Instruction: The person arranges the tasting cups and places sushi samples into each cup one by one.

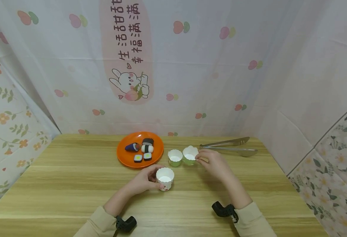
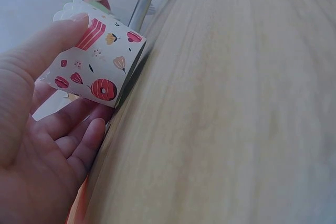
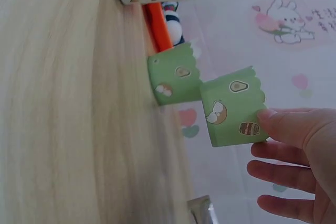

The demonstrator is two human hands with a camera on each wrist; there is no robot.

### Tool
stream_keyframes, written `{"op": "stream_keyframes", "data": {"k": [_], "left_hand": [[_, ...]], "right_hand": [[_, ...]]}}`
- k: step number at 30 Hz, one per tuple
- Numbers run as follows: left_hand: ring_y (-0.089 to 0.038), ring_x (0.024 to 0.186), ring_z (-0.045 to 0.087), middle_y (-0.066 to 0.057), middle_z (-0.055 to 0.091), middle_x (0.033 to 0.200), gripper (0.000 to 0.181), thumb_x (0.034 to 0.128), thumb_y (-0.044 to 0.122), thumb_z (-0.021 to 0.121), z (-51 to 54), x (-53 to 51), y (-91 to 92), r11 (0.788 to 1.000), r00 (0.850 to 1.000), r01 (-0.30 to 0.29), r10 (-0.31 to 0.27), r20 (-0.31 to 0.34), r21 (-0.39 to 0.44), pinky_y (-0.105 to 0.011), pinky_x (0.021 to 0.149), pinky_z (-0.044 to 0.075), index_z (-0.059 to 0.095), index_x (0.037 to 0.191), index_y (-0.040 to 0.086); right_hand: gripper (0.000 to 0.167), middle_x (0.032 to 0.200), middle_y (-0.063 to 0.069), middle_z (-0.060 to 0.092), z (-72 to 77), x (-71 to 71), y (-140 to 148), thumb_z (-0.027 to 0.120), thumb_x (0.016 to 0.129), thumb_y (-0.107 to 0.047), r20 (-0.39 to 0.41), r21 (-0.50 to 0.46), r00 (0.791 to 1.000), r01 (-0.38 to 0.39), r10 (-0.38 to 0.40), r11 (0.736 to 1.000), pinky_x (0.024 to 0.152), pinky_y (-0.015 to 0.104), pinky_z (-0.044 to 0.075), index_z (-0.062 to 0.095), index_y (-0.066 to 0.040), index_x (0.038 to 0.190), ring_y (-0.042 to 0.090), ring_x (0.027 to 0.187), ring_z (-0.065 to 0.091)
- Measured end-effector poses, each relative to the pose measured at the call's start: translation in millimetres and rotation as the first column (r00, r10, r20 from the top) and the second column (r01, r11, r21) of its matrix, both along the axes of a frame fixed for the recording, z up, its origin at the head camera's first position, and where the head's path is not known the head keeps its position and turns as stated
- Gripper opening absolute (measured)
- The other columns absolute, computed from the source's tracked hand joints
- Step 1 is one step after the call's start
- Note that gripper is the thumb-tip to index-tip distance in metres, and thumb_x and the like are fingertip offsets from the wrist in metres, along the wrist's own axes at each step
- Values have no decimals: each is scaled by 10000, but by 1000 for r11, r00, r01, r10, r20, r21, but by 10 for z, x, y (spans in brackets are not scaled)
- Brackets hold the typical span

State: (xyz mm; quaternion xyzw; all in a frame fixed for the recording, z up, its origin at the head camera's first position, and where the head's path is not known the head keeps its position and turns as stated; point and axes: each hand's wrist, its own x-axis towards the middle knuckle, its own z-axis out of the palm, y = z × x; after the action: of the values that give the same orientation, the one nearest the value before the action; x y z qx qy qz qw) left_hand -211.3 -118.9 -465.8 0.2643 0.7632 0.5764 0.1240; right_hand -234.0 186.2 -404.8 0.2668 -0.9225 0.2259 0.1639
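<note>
A white paper baking cup (image 1: 165, 179) with red dessert prints stands on the wooden table. My left hand (image 1: 143, 179) holds it from the left side, thumb in front and fingers behind, as the left wrist view shows. Two green paper baking cups are farther back. At its rim, the right-hand green cup (image 3: 236, 108) is pinched by my right hand (image 1: 213, 161) between thumb and index finger; the other fingers are spread apart. This cup looks lifted off the table in the right wrist view. Beside it the other green cup (image 1: 175, 158) sits on the table, untouched.
An orange plate (image 1: 123, 158) with several toy sushi pieces (image 1: 147, 148) lies at the back left of the cups. Metal tongs (image 1: 229, 146) lie at the back right, beyond my right hand. A printed curtain (image 1: 191, 82) hangs along the table's back edge.
</note>
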Motion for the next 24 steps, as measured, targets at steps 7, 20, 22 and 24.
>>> {"op": "stream_keyframes", "data": {"k": [7,20,22,24], "left_hand": [[-210,957,552,-60,633,1118,609,794,136,792,0,-7,-2,1000,1000,-2,2,4,-11,-266,774,476,510,1327,46],[-220,971,555,-59,636,1104,594,798,142,789,10,6,3,1000,1000,0,0,8,-13,-280,783,478,516,1320,59],[-222,973,554,-59,635,1106,594,799,141,788,12,7,3,1000,1000,-1,2,10,-14,-280,785,478,515,1320,59],[-221,974,554,-56,635,1106,596,797,141,790,16,9,4,1000,1000,-3,4,12,-14,-280,786,477,516,1320,60]], "right_hand": [[71,1125,105,667,-73,-49,39,744,840,-144,23,17,999,24,-25,1000,850,492,508,747,-148,911,305,1036,629],[76,1120,123,668,-187,-99,72,760,818,-124,27,53,998,47,-48,997,824,492,515,744,-155,885,318,1010,635],[74,1132,136,664,-206,-107,75,762,815,-123,28,56,999,40,-42,998,837,500,510,745,-153,880,330,1019,632],[68,1135,145,663,-227,-118,78,760,815,-118,31,56,999,31,-33,998,853,502,503,743,-152,871,334,1028,628]]}}
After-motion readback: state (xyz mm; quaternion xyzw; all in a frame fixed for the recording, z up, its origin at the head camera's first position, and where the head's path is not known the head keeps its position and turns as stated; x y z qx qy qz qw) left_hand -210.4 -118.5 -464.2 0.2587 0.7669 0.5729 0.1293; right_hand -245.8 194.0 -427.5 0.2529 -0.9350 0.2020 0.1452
